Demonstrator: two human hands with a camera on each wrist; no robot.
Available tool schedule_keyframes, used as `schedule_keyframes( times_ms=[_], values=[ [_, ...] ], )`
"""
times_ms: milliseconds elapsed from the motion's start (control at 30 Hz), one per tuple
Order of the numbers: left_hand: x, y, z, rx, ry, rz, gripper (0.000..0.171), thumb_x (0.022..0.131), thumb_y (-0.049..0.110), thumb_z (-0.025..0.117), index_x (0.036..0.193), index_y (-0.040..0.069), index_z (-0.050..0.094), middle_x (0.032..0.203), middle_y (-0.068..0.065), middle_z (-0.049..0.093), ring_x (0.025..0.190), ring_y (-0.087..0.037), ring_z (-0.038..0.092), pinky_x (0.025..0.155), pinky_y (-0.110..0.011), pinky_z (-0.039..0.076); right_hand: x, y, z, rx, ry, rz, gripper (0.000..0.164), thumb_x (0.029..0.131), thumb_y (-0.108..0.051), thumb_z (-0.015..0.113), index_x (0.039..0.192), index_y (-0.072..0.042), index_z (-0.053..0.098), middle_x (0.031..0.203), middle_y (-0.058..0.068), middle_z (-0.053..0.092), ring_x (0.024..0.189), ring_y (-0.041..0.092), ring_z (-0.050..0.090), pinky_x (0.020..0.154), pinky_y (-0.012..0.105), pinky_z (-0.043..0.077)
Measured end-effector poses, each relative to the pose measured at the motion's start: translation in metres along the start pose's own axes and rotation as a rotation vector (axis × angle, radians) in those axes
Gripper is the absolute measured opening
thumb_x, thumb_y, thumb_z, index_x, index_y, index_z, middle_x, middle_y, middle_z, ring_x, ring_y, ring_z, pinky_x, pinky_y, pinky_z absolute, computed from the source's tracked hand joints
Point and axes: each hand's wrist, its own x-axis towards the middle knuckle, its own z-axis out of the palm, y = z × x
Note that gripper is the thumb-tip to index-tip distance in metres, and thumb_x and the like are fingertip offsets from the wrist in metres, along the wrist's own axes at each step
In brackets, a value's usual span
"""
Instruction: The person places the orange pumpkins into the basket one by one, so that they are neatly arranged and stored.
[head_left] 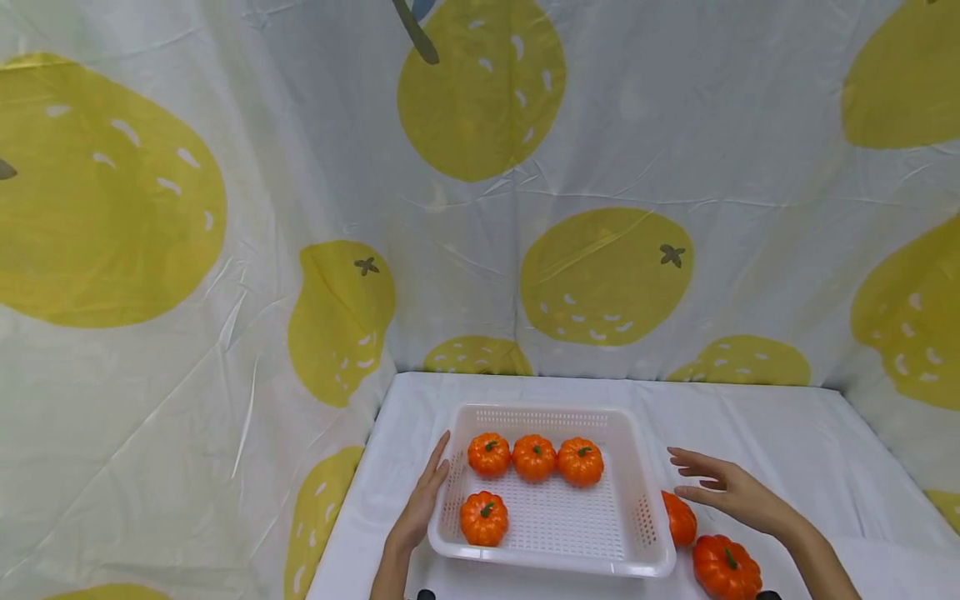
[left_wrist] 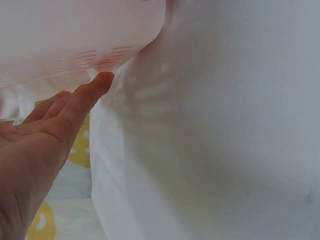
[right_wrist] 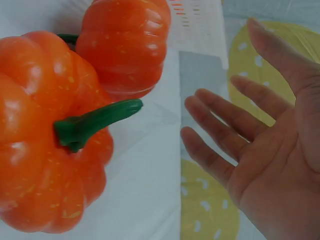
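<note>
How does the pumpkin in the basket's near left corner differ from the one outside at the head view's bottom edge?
Place: the near-left pumpkin sits inside the white basket, while the outer pumpkin is on the white cloth to the right.
Size: in the head view, the outer pumpkin looks larger than the near-left pumpkin.
Colour: the outer pumpkin looks redder; the near-left pumpkin, plainer orange.
Shared: both are ribbed with green stems.

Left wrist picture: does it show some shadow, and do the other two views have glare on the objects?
Left wrist: yes, a broad, soft-edged shadow across the white cloth; right wrist: pale highlights on the nearer glossy orange ribbed pumpkin; head: only tiny highlights on the four orange pumpkins inside the white perforated plastic basket.
</note>
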Motion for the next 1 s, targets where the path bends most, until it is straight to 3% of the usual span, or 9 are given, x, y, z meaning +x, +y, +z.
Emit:
schedule_keyframes(
  times_ms=[167, 333, 400, 433, 533, 633, 700, 867, 1000],
  values=[
    [0.000, -0.001, 0.000, -0.002, -0.005, 0.004, 0.057, 0.111, 0.050, 0.033, 0.165, 0.042, 0.018, 0.177, -0.003, 0.007, 0.162, -0.043, 0.000, 0.121, -0.075, 0.002, 0.000, 0.010, 0.010, -0.013, -0.043, -0.013, 0.068, 0.098, -0.031, 0.069, 0.154, 0.000, 0.045, 0.150, 0.031, 0.052, 0.125, 0.044, 0.058, 0.092, 0.043, 0.061],
    [0.000, 0.000, 0.000, -0.004, -0.007, 0.015, 0.057, 0.111, 0.048, 0.034, 0.165, 0.041, 0.018, 0.177, -0.003, 0.007, 0.162, -0.043, 0.000, 0.121, -0.075, 0.003, 0.000, 0.018, 0.020, 0.035, -0.074, 0.005, 0.068, 0.095, -0.031, 0.072, 0.152, -0.001, 0.048, 0.150, 0.031, 0.053, 0.125, 0.050, 0.056, 0.099, 0.065, 0.053],
    [0.000, 0.000, 0.000, -0.006, -0.006, 0.013, 0.056, 0.111, 0.048, 0.034, 0.165, 0.041, 0.018, 0.177, -0.002, 0.007, 0.162, -0.042, 0.000, 0.121, -0.075, 0.003, 0.000, 0.020, 0.024, 0.049, -0.087, 0.014, 0.068, 0.094, -0.031, 0.074, 0.151, -0.002, 0.049, 0.149, 0.030, 0.053, 0.126, 0.049, 0.056, 0.099, 0.067, 0.052],
    [0.000, 0.000, 0.000, -0.005, -0.005, 0.011, 0.057, 0.111, 0.049, 0.034, 0.165, 0.041, 0.018, 0.177, -0.002, 0.007, 0.162, -0.042, 0.000, 0.121, -0.075, 0.003, 0.000, 0.022, 0.026, 0.046, -0.090, 0.014, 0.068, 0.094, -0.031, 0.074, 0.151, -0.003, 0.050, 0.149, 0.029, 0.054, 0.126, 0.045, 0.057, 0.099, 0.065, 0.053],
    [0.000, 0.001, 0.000, -0.004, -0.003, 0.010, 0.057, 0.111, 0.049, 0.034, 0.165, 0.042, 0.018, 0.177, -0.003, 0.007, 0.162, -0.043, 0.000, 0.121, -0.075, 0.004, 0.001, 0.025, 0.028, 0.045, -0.097, 0.005, 0.066, 0.095, -0.031, 0.073, 0.151, -0.003, 0.051, 0.147, 0.027, 0.057, 0.123, 0.013, 0.063, 0.099, 0.051, 0.058],
    [0.000, 0.000, 0.000, -0.002, 0.000, 0.004, 0.057, 0.111, 0.050, 0.035, 0.165, 0.042, 0.019, 0.177, -0.002, 0.007, 0.162, -0.043, 0.000, 0.121, -0.076, 0.004, 0.001, 0.026, 0.030, 0.076, -0.116, 0.017, 0.067, 0.096, -0.031, 0.072, 0.151, -0.001, 0.049, 0.146, 0.027, 0.058, 0.114, -0.010, 0.058, 0.097, 0.046, 0.059],
    [0.000, 0.000, 0.000, 0.000, -0.001, 0.005, 0.057, 0.111, 0.049, 0.035, 0.165, 0.043, 0.018, 0.177, -0.003, 0.007, 0.162, -0.044, 0.000, 0.120, -0.076, 0.004, 0.001, 0.027, 0.031, 0.098, -0.132, 0.031, 0.069, 0.096, -0.031, 0.071, 0.151, 0.002, 0.048, 0.146, 0.030, 0.057, 0.119, -0.001, 0.061, 0.098, 0.052, 0.058],
    [0.000, -0.001, 0.000, 0.002, -0.002, 0.003, 0.057, 0.111, 0.049, 0.034, 0.165, 0.042, 0.018, 0.177, -0.004, 0.007, 0.161, -0.045, 0.001, 0.120, -0.077, 0.006, 0.000, 0.026, 0.031, 0.107, -0.136, 0.085, 0.072, 0.095, -0.033, 0.073, 0.151, 0.003, 0.047, 0.145, 0.033, 0.056, 0.125, 0.046, 0.060, 0.097, 0.062, 0.056],
    [0.000, -0.002, 0.000, -0.001, -0.006, 0.002, 0.056, 0.111, 0.048, 0.033, 0.165, 0.042, 0.017, 0.177, -0.004, 0.006, 0.161, -0.045, 0.001, 0.119, -0.077, 0.008, -0.004, 0.027, 0.028, 0.070, -0.094, 0.114, 0.068, 0.095, -0.031, 0.073, 0.150, 0.002, 0.049, 0.144, 0.034, 0.056, 0.123, 0.047, 0.060, 0.094, 0.060, 0.058]
  ],
)
